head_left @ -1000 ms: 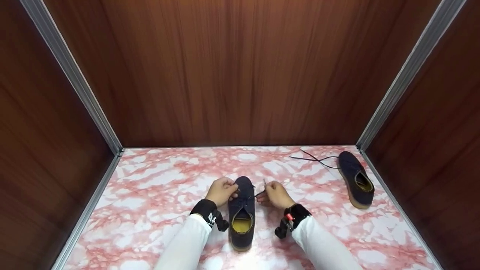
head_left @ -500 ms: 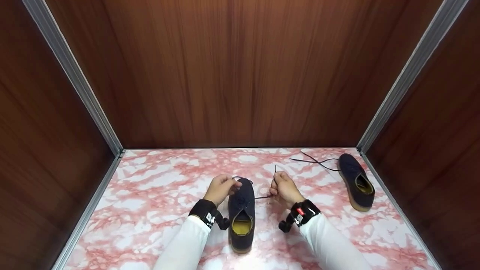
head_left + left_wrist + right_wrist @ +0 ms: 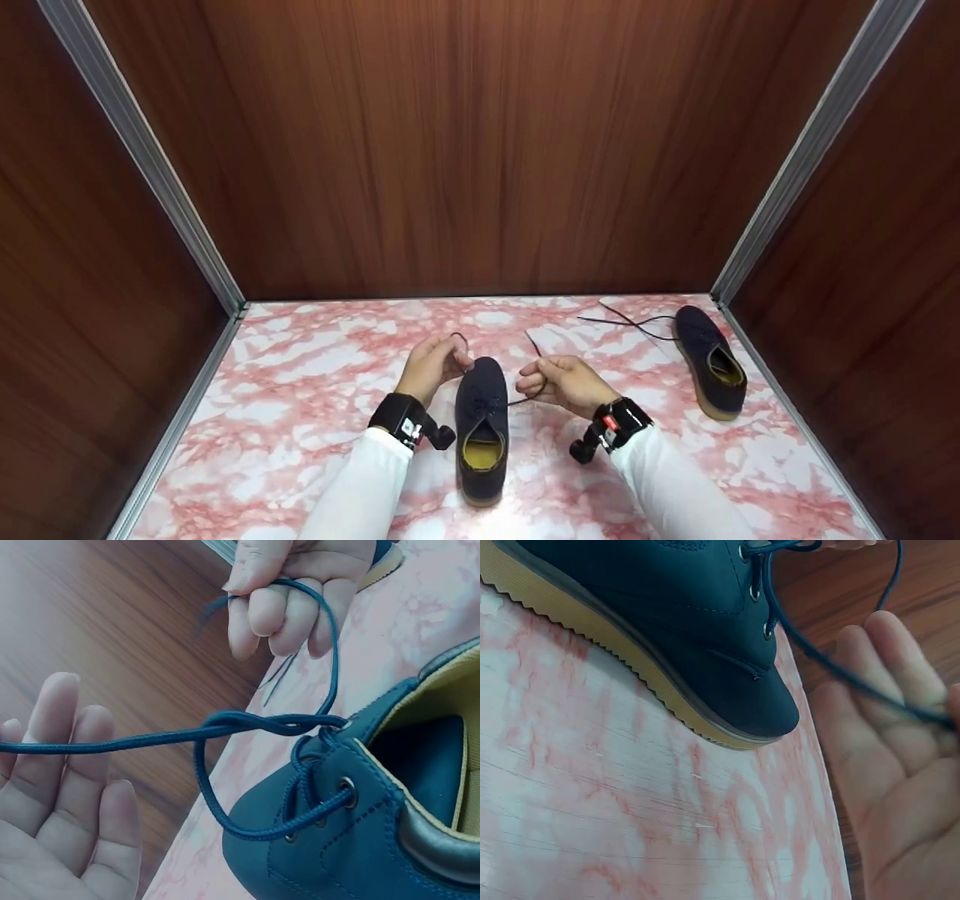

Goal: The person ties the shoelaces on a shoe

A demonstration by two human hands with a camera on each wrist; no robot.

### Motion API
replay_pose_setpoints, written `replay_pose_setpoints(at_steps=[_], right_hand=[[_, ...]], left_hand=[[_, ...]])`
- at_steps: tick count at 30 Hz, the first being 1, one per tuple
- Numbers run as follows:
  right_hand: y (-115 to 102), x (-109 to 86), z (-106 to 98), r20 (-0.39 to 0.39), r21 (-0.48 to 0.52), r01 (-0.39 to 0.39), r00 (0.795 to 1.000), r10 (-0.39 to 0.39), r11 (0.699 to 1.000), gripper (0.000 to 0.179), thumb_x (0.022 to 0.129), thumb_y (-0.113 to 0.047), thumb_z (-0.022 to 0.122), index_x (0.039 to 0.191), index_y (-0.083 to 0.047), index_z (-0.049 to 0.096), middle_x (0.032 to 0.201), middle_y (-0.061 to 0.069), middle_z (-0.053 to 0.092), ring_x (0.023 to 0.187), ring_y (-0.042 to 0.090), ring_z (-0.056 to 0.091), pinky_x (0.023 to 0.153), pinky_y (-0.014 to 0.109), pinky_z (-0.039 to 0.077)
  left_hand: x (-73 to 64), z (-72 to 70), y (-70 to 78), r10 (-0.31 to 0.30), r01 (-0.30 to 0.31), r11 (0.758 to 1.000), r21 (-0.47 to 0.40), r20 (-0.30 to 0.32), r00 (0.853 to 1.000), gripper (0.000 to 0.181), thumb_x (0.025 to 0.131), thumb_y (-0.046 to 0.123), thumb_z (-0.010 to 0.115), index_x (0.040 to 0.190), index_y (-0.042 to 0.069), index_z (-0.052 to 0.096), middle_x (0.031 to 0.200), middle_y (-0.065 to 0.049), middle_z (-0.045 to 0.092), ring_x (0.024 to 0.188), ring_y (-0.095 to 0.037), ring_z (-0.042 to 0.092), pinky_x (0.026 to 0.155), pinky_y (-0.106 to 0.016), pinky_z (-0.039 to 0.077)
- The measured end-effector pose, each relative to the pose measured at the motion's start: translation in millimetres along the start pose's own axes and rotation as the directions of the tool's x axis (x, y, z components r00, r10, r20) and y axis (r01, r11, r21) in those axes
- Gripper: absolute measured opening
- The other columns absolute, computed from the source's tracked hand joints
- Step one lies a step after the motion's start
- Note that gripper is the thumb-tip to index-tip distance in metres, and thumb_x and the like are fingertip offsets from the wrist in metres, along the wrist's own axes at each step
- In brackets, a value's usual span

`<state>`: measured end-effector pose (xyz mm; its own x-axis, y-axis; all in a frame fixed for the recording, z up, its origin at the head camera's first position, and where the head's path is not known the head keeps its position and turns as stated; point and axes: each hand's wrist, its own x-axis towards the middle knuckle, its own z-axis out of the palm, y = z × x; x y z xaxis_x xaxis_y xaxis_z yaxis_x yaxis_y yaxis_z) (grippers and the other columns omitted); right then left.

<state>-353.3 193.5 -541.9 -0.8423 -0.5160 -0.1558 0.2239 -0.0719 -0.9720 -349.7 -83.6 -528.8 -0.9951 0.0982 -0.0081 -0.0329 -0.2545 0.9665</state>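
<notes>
A navy lace-up shoe (image 3: 482,382) with a yellow lining stands upright between my hands, toe pointing away. My left hand (image 3: 433,367) is beside its toe and holds one end of the shoelace (image 3: 127,742); the lace runs across its fairly straight fingers, the thumb hidden in the left wrist view. To the right of the shoe, my right hand (image 3: 568,382) pinches the other lace end between thumb and fingers, its tip sticking out. Over the eyelets the two lace lengths cross in a loose twist, with a slack loop hanging below. Metal eyelets (image 3: 346,783) show.
A matching navy shoe (image 3: 703,352) stands at the back right near the side wall. Its untied lace (image 3: 634,321) trails leftward over the red-and-white marbled tabletop (image 3: 322,375). Brown wood panels (image 3: 465,150) rise at the back and sides, edged by grey metal strips.
The right hand has drawn its lace end out to the right, away from the shoe. The left hand has moved slightly left and forward with its lace end. The shoe stays put.
</notes>
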Motion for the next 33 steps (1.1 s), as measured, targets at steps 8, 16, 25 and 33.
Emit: replay_pose_setpoints(at_steps=[8, 16, 25, 33], right_hand=[[-3, 1.6, 8, -0.099, 0.016, 0.012, 0.995, -0.011, 1.000, 0.032, 0.116, -0.029, 0.032, 0.117, -0.011, 0.059, 0.061, -0.009, 0.032, 0.056, 0.009, 0.037, 0.075, 0.033, 0.054], [-1, 1.3, 8, -0.058, -0.089, 0.042, 0.997, -0.047, 0.995, 0.034, 0.112, -0.009, 0.032, 0.139, 0.010, 0.043, 0.077, -0.003, 0.056, 0.069, 0.009, 0.054, 0.078, 0.028, 0.055], [3, 2.4, 11, -0.145, 0.065, 0.049, 0.989, -0.039, 0.997, 0.041, 0.116, -0.034, 0.032, 0.092, -0.013, 0.058, 0.061, -0.007, 0.061, 0.056, 0.007, 0.058, 0.081, 0.036, 0.062], [3, 6.9, 18, -0.243, 0.069, 0.112, 0.966, -0.093, 0.991, 0.027, 0.114, -0.016, 0.031, 0.117, -0.001, 0.053, 0.064, -0.007, 0.035, 0.057, 0.010, 0.031, 0.065, 0.027, 0.039]], left_hand=[[-0.8, -3.8, 2.2, 0.005, -0.005, 1.000, -0.009, -0.034, 0.999, 0.021, 0.109, 0.019, 0.052, 0.090, 0.009, 0.056, 0.070, 0.000, 0.065, 0.070, -0.017, 0.073, 0.079, -0.037, 0.063], [-4.8, -13.9, -0.8, -0.029, 0.027, 1.000, -0.014, -0.120, 0.992, 0.024, 0.108, 0.020, 0.054, 0.088, 0.008, 0.054, 0.062, 0.001, 0.059, 0.062, -0.013, 0.068, 0.072, -0.033, 0.062], [-8.4, -17.3, -5.4, -0.031, 0.027, 0.998, -0.051, -0.081, 0.996, 0.022, 0.110, 0.014, 0.047, 0.092, 0.004, 0.049, 0.069, -0.002, 0.058, 0.060, -0.016, 0.063, 0.071, -0.037, 0.062], [-13.1, -19.1, -8.5, -0.072, 0.069, 0.997, -0.038, -0.084, 0.994, 0.013, 0.108, 0.013, 0.049, 0.098, 0.006, 0.053, 0.069, 0.001, 0.047, 0.050, -0.008, 0.043, 0.066, -0.032, 0.061]])
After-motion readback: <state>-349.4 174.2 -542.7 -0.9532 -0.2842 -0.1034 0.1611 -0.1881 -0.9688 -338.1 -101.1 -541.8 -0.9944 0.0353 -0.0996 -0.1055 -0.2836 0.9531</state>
